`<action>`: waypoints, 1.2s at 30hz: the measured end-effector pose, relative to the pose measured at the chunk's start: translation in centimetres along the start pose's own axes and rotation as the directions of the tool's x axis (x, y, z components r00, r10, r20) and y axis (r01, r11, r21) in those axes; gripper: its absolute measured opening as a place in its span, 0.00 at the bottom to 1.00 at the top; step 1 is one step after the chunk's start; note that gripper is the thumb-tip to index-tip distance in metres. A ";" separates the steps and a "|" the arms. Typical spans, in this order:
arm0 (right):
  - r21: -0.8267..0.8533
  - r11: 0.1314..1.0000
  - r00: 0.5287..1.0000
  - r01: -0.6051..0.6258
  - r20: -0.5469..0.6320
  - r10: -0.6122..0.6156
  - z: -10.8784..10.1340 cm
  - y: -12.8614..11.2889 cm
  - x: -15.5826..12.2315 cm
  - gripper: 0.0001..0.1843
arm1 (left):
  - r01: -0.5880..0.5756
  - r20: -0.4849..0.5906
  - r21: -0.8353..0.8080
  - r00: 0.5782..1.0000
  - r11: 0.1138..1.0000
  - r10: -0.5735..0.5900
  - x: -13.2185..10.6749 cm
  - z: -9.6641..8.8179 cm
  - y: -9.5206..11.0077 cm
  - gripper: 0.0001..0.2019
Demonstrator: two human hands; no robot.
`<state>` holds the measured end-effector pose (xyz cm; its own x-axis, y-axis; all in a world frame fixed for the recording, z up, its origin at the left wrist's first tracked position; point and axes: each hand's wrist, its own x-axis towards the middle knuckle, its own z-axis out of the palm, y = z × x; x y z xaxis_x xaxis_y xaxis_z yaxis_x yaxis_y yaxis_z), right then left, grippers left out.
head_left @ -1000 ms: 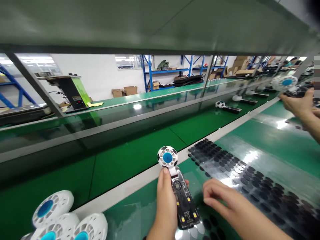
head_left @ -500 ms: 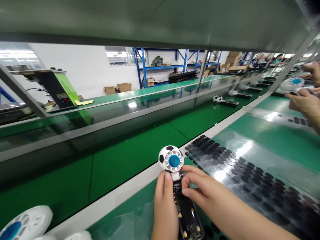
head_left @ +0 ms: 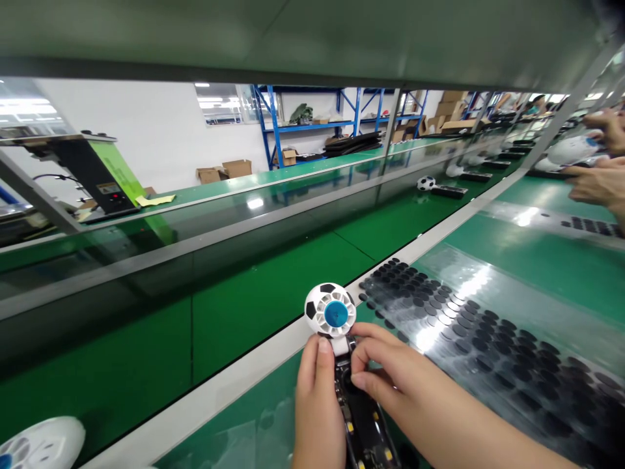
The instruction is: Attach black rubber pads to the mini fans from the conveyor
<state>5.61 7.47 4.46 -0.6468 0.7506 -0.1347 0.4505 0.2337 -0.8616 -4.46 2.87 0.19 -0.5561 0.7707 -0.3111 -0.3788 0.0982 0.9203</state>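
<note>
My left hand (head_left: 317, 404) grips a small handheld fan (head_left: 333, 314) by its black handle (head_left: 364, 423), thumb up beside the neck. The fan head is white with football patches and a blue hub. My right hand (head_left: 390, 371) pinches at the top of the handle just under the head, fingers pressed together on a small dark round spot there. A clear sheet with several round black stickers (head_left: 469, 339) lies right of my hands.
A green conveyor belt (head_left: 273, 286) runs past, carrying finished fans (head_left: 434, 187) farther along. A white fan head (head_left: 39, 446) lies at bottom left. A co-worker's hands (head_left: 593, 179) hold a fan at far right. A green-black machine (head_left: 92, 176) stands behind.
My right hand came from the sticker sheet to the top of the fan handle and now pinches there. The view shifted, so the loose fan heads slid toward the lower left corner.
</note>
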 end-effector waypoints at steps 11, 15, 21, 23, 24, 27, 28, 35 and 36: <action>-0.164 0.987 0.997 -0.007 -0.079 -0.006 0.3 0.6 -0.2 0.07 | 0.066 -0.012 -0.046 0.998 0.997 -0.066 0.0 -0.1 -0.2 0.21; -0.158 0.987 0.995 0.028 -0.091 -0.043 0.8 1.1 0.0 0.07 | 0.076 -0.009 -0.093 0.997 0.993 -0.077 0.2 -0.1 -0.4 0.22; 0.162 0.987 0.991 -0.006 -0.133 0.028 1.7 3.1 0.7 0.17 | 0.173 0.032 -0.245 0.985 0.954 -0.170 0.4 -0.2 -0.5 0.25; 0.348 0.936 0.995 -0.043 -0.073 0.073 1.7 3.1 0.9 0.23 | 0.199 0.003 -0.284 0.978 0.938 -0.207 0.4 -0.3 -0.5 0.24; 0.406 0.912 0.997 -0.053 -0.029 0.071 1.6 2.9 0.8 0.24 | 0.195 -0.014 -0.309 0.978 0.931 -0.210 0.5 -0.5 -0.5 0.24; 0.390 0.920 0.993 -0.023 0.115 -0.024 1.3 1.9 0.5 0.34 | 0.139 -0.025 -0.417 0.986 0.898 -0.165 1.0 -1.0 -0.5 0.26; 0.339 0.941 0.986 -0.005 0.158 -0.052 1.3 1.7 0.4 0.38 | 0.112 -0.026 -0.434 0.990 0.894 -0.137 1.2 -1.1 -0.5 0.28; 0.288 0.950 0.986 0.121 0.076 -0.148 3.0 3.7 1.2 0.39 | -0.105 -0.032 -0.312 0.994 0.944 0.100 3.5 -1.4 -1.5 0.47; 0.323 0.939 0.987 0.121 0.058 -0.148 3.3 4.2 1.5 0.39 | -0.101 -0.011 -0.298 0.995 0.949 0.102 3.8 -1.4 -1.8 0.48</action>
<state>4.54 7.53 -0.92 -0.7411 0.6705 -0.0341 0.1456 0.1110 -0.9831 -6.95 4.71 -3.00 -0.6000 0.7697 -0.2179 -0.5237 -0.1721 0.8343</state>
